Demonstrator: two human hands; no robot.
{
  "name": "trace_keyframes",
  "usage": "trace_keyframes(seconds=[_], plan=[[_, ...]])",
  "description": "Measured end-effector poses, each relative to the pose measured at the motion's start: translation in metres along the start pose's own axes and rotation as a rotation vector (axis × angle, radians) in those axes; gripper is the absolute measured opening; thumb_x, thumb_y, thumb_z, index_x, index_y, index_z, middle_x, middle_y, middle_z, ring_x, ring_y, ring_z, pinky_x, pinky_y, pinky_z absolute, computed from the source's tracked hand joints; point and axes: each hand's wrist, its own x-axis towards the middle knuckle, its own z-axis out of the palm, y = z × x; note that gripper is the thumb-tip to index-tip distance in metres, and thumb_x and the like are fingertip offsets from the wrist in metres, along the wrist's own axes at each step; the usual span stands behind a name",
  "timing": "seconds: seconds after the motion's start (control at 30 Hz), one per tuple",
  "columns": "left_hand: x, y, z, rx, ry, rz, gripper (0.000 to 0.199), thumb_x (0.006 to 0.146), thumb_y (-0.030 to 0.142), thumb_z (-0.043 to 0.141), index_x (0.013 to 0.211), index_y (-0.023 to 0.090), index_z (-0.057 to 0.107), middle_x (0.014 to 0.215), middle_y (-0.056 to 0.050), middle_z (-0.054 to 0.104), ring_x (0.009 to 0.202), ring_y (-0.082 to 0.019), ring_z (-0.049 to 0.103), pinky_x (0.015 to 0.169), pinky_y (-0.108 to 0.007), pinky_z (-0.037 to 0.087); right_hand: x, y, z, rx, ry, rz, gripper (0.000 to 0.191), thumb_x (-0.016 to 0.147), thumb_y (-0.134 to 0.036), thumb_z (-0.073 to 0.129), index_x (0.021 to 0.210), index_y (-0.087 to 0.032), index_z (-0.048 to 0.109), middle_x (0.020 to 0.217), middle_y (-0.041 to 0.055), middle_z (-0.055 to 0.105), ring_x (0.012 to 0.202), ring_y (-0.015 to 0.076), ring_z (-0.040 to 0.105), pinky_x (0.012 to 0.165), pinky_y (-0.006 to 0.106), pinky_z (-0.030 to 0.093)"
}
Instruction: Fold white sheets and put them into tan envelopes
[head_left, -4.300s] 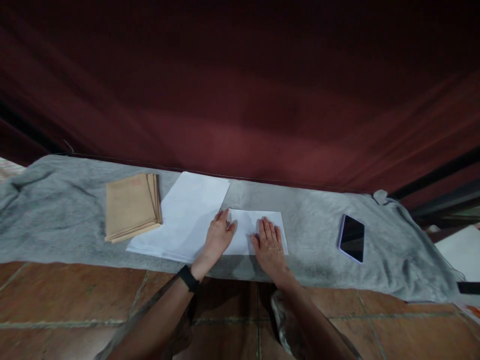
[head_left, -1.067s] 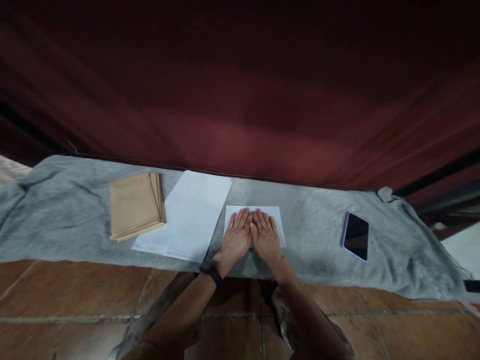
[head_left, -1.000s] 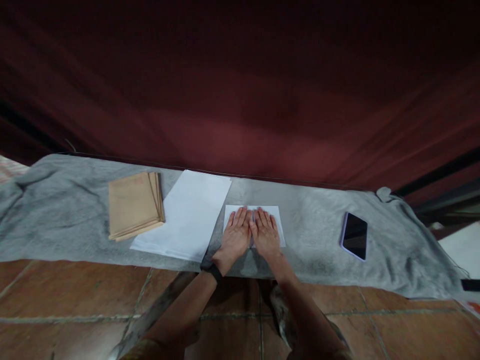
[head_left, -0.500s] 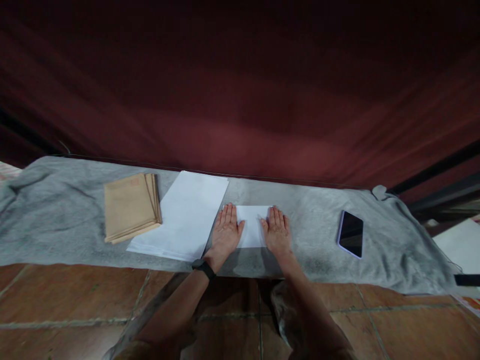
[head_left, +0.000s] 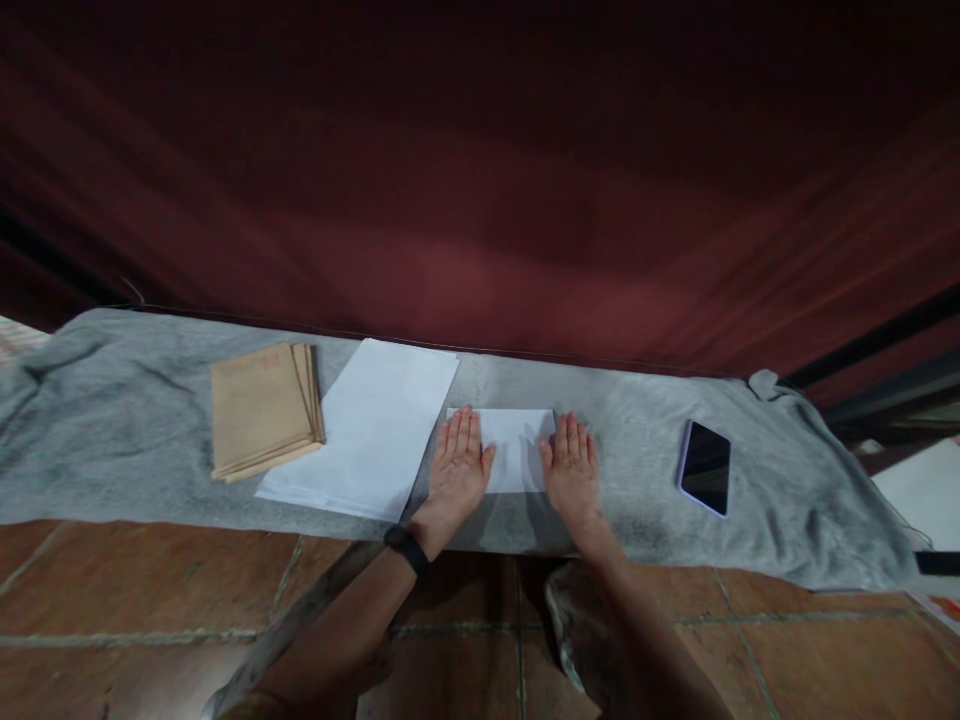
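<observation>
A small white sheet of paper (head_left: 516, 450), which looks folded, lies on the grey cloth (head_left: 630, 440) in front of me. My left hand (head_left: 457, 465) rests flat on its left part, fingers stretched out and thumb pointing inward. At the right end of the paper lies my right hand (head_left: 571, 475), also flat with fingers extended, its thumb by the paper's edge. Neither hand grips anything. Just left of my left hand is a stack of larger white sheets (head_left: 367, 430), lying at a slant.
Brown envelopes (head_left: 262, 410) are piled at the left, overlapping the white sheets. A phone (head_left: 705, 468) with a lilac case lies at the right. Behind the cloth hangs a dark red curtain (head_left: 480, 220). Tiled floor (head_left: 150, 590) shows below the front edge.
My right hand has slid a little to the right, uncovering the paper's right end. My left hand stays flat on the paper, nearly in place.
</observation>
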Motion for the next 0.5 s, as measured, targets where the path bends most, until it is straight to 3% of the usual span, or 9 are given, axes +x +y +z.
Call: trace_keyframes(seconds=[0.17, 0.27, 0.37, 0.5], plan=[[-0.024, 0.026, 0.01, -0.081, 0.021, 0.231, 0.069, 0.101, 0.022, 0.035, 0.163, 0.005, 0.011, 0.167, -0.02, 0.027, 0.157, -0.027, 0.021, 0.127, -0.052, 0.025, -0.013, -0.036, -0.006, 0.21, -0.168, -0.208, 0.06, 0.11, -0.04, 0.02, 0.161, -0.011, 0.03, 0.166, 0.0138, 0.032, 0.155, 0.0239, 0.028, 0.124, 0.046, 0.029], [-0.034, 0.031, 0.017, -0.091, 0.009, 0.265, 0.074, 0.098, 0.015, 0.036, 0.163, 0.005, 0.003, 0.167, -0.021, 0.025, 0.157, -0.028, 0.021, 0.126, -0.052, 0.027, -0.02, -0.046, -0.006, 0.228, -0.243, -0.235, 0.06, 0.11, -0.041, 0.019, 0.16, -0.012, 0.032, 0.165, 0.0123, 0.035, 0.154, 0.022, 0.03, 0.126, 0.045, 0.026], [-0.036, 0.028, 0.019, -0.102, 0.01, 0.273, 0.072, 0.098, 0.014, 0.035, 0.163, 0.006, 0.005, 0.166, -0.02, 0.029, 0.156, -0.027, 0.023, 0.126, -0.052, 0.027, -0.022, -0.041, -0.006, 0.165, -0.242, -0.235, 0.061, 0.11, -0.042, 0.018, 0.159, -0.008, 0.035, 0.164, 0.0146, 0.036, 0.154, 0.0232, 0.03, 0.127, 0.045, 0.023], [-0.034, 0.023, 0.012, -0.116, -0.016, 0.282, 0.065, 0.1, 0.021, 0.037, 0.161, 0.005, 0.02, 0.165, -0.019, 0.033, 0.156, -0.026, 0.023, 0.127, -0.051, 0.025, -0.022, -0.027, -0.005, 0.07, -0.201, -0.298, 0.059, 0.11, -0.039, 0.022, 0.158, -0.007, 0.036, 0.165, 0.0166, 0.034, 0.155, 0.0258, 0.028, 0.126, 0.048, 0.023]])
